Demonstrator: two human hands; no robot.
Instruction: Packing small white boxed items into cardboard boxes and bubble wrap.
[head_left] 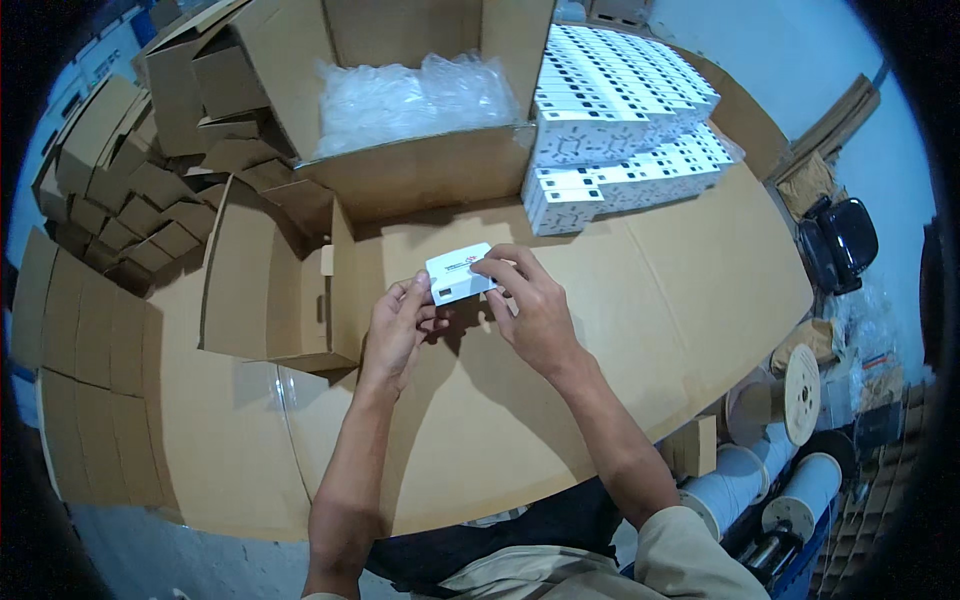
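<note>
In the head view, the fingers of my left hand [393, 328] pinch a small white box [456, 279] by its left end; those of my right hand [540, 312] grip its right end; it's above the cardboard-covered worktop [650, 330], right of an open brown carton [237, 280].

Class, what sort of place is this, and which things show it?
Likely a packing workshop: rows of small white boxes stacked on a table, an open carton holding clear plastic, and spools at the lower right.
</note>
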